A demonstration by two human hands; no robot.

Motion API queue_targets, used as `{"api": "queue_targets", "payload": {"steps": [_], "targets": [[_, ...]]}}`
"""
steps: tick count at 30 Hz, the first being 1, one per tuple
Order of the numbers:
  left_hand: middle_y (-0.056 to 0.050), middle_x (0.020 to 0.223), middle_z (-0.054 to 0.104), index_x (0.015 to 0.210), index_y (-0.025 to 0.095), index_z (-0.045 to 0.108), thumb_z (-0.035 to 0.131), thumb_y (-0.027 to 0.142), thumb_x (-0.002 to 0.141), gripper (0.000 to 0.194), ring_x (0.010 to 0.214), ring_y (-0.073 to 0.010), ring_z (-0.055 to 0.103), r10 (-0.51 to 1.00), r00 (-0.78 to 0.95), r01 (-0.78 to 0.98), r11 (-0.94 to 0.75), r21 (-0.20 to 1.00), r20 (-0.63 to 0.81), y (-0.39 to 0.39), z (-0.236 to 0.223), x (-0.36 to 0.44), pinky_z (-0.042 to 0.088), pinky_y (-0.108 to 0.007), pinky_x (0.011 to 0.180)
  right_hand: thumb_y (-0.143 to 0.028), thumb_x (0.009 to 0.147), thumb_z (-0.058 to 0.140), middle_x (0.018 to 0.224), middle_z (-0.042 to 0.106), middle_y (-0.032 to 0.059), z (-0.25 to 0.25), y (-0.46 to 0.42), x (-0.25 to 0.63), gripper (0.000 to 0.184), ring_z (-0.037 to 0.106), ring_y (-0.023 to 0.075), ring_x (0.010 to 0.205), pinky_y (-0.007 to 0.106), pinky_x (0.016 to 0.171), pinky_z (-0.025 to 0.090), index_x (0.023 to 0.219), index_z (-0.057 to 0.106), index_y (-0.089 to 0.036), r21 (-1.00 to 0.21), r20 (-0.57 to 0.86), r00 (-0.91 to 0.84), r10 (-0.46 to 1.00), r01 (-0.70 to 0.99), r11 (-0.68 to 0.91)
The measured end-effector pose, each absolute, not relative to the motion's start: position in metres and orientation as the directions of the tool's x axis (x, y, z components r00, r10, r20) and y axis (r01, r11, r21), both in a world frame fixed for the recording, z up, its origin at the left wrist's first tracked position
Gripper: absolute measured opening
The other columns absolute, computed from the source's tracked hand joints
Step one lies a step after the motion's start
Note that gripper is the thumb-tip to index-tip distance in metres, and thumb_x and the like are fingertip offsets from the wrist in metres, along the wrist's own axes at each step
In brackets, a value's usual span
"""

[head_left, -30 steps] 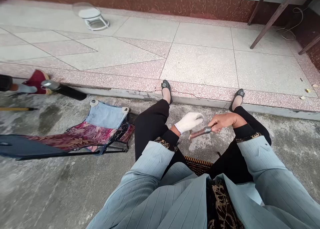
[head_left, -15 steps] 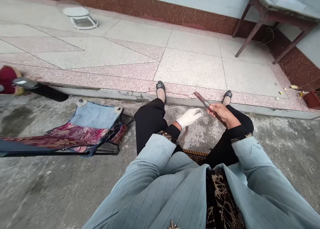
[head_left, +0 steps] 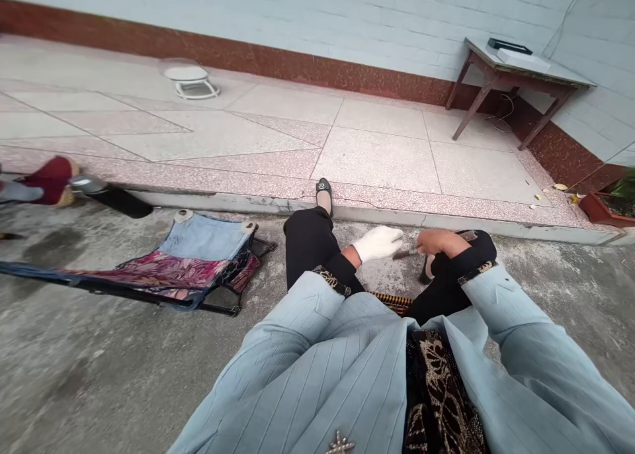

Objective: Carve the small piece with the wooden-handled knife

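A person in a pale blue jacket [head_left: 292, 361] is sitting over gray concrete ground [head_left: 124, 374]. Just ahead, the bare right hand [head_left: 437, 242] is clamping its fingers around a slim brown tool [head_left: 405, 253], which is hanging above the ground, short of the front edge of a step [head_left: 372, 217]. The white-gloved left hand [head_left: 380, 243] is curling its fingers together just beside the tool's tip; whether they are pinching anything, I cannot tell. The tool is looking stiff, fairly light and sturdy, the part inside the right hand seeming the surest hold. The step's edge is bounding room forward, a folding lounger [head_left: 198, 237] is bounding it leftward, and concrete is stretching past the right knee [head_left: 485, 247]. Farther off, a white stool [head_left: 186, 75] and a table [head_left: 570, 75] are standing near the wall [head_left: 317, 17].
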State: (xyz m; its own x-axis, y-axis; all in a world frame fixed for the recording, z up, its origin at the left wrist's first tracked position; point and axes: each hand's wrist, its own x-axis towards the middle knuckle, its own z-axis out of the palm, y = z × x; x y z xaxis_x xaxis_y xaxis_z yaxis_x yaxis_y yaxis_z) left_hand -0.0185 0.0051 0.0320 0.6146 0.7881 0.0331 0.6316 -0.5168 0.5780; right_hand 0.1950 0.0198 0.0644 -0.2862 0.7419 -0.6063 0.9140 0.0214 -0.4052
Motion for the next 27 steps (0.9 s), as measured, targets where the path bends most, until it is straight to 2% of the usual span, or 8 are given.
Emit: {"api": "queue_targets", "payload": {"steps": [3, 6, 8, 11, 16, 21, 24, 27], "targets": [[-0.009, 0.084, 0.075, 0.092, 0.017, 0.075, 0.066, 0.028, 0.086, 0.016, 0.079, -0.0213, 0.068, 0.769, 0.639, 0.597, -0.516, 0.615, 0.024, 0.016, 0.045, -0.025, 0.049, -0.029, 0.074, -0.023, 0.078, 0.078, 0.061, 0.063, 0.0021, 0.087, 0.004, 0.198, 0.014, 0.053, 0.0132, 0.057, 0.026, 0.057, 0.040, 0.069, 0.070, -0.015, -0.505, -0.727, -0.491, 0.479, 0.856, 0.111], [-0.006, 0.071, 0.071, 0.089, 0.017, 0.074, 0.068, 0.031, 0.086, 0.015, 0.066, -0.0166, 0.062, 0.776, 0.630, 0.475, -0.407, 0.780, 0.022, 0.025, 0.053, -0.028, 0.047, -0.027, 0.064, -0.042, 0.084, 0.074, 0.071, 0.065, -0.0006, 0.116, -0.004, 0.213, 0.027, 0.051, 0.0100, 0.061, 0.023, 0.059, 0.039, 0.086, 0.074, -0.015, -0.675, -0.635, -0.661, 0.400, 0.727, 0.131], [-0.003, 0.062, 0.063, 0.088, 0.016, 0.072, 0.070, 0.034, 0.087, 0.019, 0.058, -0.0130, 0.055, 0.782, 0.623, 0.292, -0.217, 0.931, -0.014, 0.029, 0.054, -0.027, 0.044, -0.025, 0.058, -0.052, 0.085, 0.073, 0.075, 0.064, -0.0006, 0.133, -0.005, 0.225, 0.038, 0.049, 0.0093, 0.062, 0.023, 0.059, 0.038, 0.093, 0.073, -0.014, -0.841, -0.419, -0.749, 0.513, 0.534, 0.092], [0.005, 0.052, 0.046, 0.089, 0.014, 0.067, 0.070, 0.044, 0.088, 0.030, 0.048, -0.0078, 0.039, 0.750, 0.657, 0.105, 0.015, 0.994, -0.081, 0.033, 0.055, -0.021, 0.038, -0.022, 0.050, -0.055, 0.085, 0.074, 0.076, 0.062, 0.0008, 0.151, -0.003, 0.239, 0.042, 0.046, 0.0088, 0.060, 0.023, 0.057, 0.036, 0.089, 0.071, -0.013, -0.958, -0.143, -0.611, 0.779, 0.282, 0.045], [0.011, 0.053, 0.029, 0.090, 0.015, 0.063, 0.070, 0.060, 0.085, 0.046, 0.044, -0.0048, 0.023, 0.663, 0.741, 0.044, 0.112, 0.993, -0.107, 0.046, 0.059, -0.019, 0.032, -0.019, 0.043, -0.053, 0.077, 0.081, 0.071, 0.059, 0.0046, 0.166, 0.024, 0.249, 0.041, 0.045, 0.0110, 0.059, 0.025, 0.052, 0.036, 0.077, 0.066, -0.015, -0.987, 0.010, -0.256, 0.967, 0.156, 0.051], [0.009, 0.053, 0.031, 0.093, 0.015, 0.065, 0.065, 0.058, 0.089, 0.043, 0.044, -0.0053, 0.026, 0.582, 0.806, 0.075, 0.083, 0.994, -0.110, 0.057, 0.073, -0.019, 0.026, -0.019, 0.042, -0.037, 0.093, 0.063, 0.070, 0.058, 0.0057, 0.164, 0.077, 0.252, 0.027, 0.045, 0.0117, 0.057, 0.026, 0.053, 0.038, 0.080, 0.065, -0.014, -0.904, 0.048, -0.043, 0.998, 0.422, 0.062], [0.007, 0.055, 0.038, 0.094, 0.014, 0.067, 0.062, 0.055, 0.090, 0.042, 0.044, -0.0059, 0.031, 0.535, 0.840, 0.128, -0.033, 0.991, -0.091, 0.066, 0.082, -0.019, 0.026, -0.019, 0.042, -0.028, 0.100, 0.051, 0.083, 0.066, 0.0106, 0.153, 0.101, 0.250, 0.024, 0.054, 0.0156, 0.064, 0.029, 0.059, 0.043, 0.104, 0.069, -0.012, -0.592, -0.013, 0.057, 0.998, 0.804, -0.053], [0.006, 0.057, 0.043, 0.092, 0.014, 0.069, 0.060, 0.053, 0.090, 0.040, 0.044, -0.0063, 0.035, 0.528, 0.845, 0.181, -0.127, 0.975, -0.088, 0.083, 0.088, -0.021, 0.028, -0.021, 0.042, -0.029, 0.099, 0.056, 0.083, 0.068, 0.0156, 0.130, 0.108, 0.240, 0.024, 0.059, 0.0217, 0.067, 0.036, 0.063, 0.046, 0.100, 0.072, -0.011, -0.357, -0.172, 0.027, 0.985, 0.930, -0.087]]}}
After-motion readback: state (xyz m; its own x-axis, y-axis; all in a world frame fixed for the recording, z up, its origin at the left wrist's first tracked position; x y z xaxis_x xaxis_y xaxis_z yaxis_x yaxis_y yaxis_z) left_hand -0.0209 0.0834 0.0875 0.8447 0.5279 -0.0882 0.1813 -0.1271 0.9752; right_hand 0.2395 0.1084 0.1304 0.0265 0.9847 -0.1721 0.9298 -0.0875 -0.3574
